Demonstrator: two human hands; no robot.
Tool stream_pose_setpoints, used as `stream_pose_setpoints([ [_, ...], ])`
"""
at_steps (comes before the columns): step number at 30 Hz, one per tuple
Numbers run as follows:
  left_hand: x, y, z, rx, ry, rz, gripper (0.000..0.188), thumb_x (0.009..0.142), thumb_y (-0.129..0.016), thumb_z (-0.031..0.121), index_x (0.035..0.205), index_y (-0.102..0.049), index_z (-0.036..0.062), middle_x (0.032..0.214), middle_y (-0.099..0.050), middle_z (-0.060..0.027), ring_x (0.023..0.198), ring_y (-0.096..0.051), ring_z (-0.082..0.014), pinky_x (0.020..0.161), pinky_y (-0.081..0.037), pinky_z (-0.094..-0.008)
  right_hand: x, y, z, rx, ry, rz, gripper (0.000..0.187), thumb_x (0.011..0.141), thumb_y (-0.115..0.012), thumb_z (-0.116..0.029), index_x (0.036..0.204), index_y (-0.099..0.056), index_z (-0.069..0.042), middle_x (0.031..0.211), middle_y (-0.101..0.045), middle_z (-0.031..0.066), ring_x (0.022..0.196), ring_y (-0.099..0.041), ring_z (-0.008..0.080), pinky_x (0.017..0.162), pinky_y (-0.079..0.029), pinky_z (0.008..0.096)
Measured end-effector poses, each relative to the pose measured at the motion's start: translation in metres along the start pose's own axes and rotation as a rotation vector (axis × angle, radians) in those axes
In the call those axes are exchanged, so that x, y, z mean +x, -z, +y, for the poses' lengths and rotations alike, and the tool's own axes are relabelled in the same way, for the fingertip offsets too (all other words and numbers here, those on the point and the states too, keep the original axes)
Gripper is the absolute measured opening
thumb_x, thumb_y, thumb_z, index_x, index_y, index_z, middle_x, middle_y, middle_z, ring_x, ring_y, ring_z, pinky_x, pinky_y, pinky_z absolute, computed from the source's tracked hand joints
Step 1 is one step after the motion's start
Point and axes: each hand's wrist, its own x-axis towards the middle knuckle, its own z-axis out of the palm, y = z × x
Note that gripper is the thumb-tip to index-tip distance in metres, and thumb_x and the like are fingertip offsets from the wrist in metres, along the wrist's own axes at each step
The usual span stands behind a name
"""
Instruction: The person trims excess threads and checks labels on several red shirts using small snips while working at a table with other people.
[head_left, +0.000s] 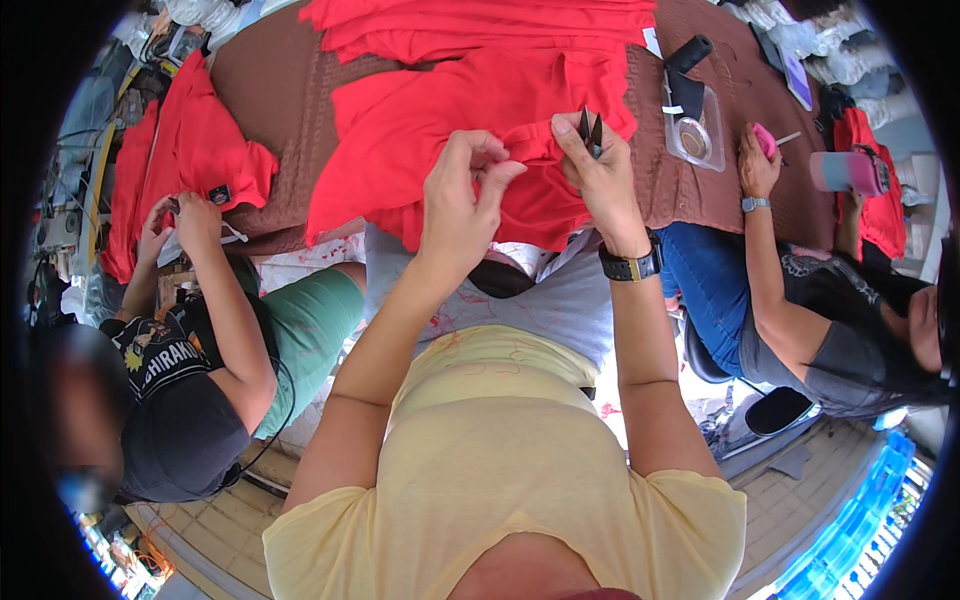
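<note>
A red garment [400, 150] lies bunched at the table's near edge and hangs partly over my lap. My right hand [605, 190] grips a pair of small thread snips [593, 132], their dark blades pointing up and away from me. Its thumb and forefinger also pinch a raised edge of the red cloth. Over the garment, just left of that edge, my left hand [465, 195] is closed in a pinch, thumb toward forefinger. Whatever sits between those fingertips is too small to make out.
More red cloth [470, 25] is piled farther back on the brown-covered table [270, 90]. To the right are a clear plastic container [697, 140] and a black cylinder [688, 54]. People sit close on both sides; the right one holds a pink thing [765, 140].
</note>
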Motion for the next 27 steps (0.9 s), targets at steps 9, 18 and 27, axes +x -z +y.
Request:
stream_pose_setpoints([
  [9, 0.002, 0.004, -0.017, 0.066, 0.06, -0.187, 0.01, 0.093, -0.068, 0.004, 0.097, -0.062, -0.0027, 0.086, -0.063, -0.0063, 0.075, -0.063, -0.0147, 0.069, -0.052, -0.0276, 0.0, 0.006, 0.0, -0.059, -0.004, 0.015, 0.019, 0.098, -0.068, -0.023, 0.102, -0.068, -0.004, 0.065, -0.045, -0.0116, 0.055, -0.036, -0.0013, 0.048, -0.026, 0.0197],
  [18, -0.004, 0.007, -0.014, -0.433, 0.305, -0.251, 0.008, 0.098, -0.063, 0.005, 0.099, -0.061, -0.0024, 0.11, -0.064, -0.0105, 0.095, -0.068, -0.0167, 0.088, -0.056, -0.0291, -0.022, -0.001, -0.014, -0.489, 0.397, 0.258, 0.028, 0.104, -0.056, -0.026, 0.103, -0.065, 0.0, 0.085, -0.06, 0.0031, 0.068, -0.051, 0.0078, 0.062, -0.04, 0.0231],
  [27, -0.005, 0.012, -0.014, -0.416, 0.232, -0.34, 0.003, 0.095, -0.065, 0.0, 0.096, -0.063, -0.0013, 0.115, -0.06, -0.01, 0.102, -0.063, -0.0154, 0.094, -0.051, -0.0305, -0.047, -0.012, -0.014, -0.231, -0.235, -0.167, 0.049, 0.105, -0.043, -0.037, 0.075, -0.053, 0.0, 0.063, -0.041, 0.0, 0.059, -0.036, 0.0094, 0.055, -0.03, 0.0306],
])
